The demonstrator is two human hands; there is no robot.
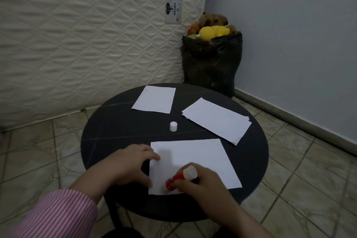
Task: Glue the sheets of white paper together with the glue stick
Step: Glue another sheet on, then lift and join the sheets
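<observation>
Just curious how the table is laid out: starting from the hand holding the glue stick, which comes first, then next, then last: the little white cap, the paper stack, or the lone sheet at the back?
From the right hand:
1. White cap, mid-table, ahead and slightly left.
2. Paper stack, far right; nearly as close as the cap.
3. Lone sheet, back left edge.

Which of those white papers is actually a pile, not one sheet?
The one at the table's right: several offset edges show along its side. The far sheet and the near sheet look single.
</observation>
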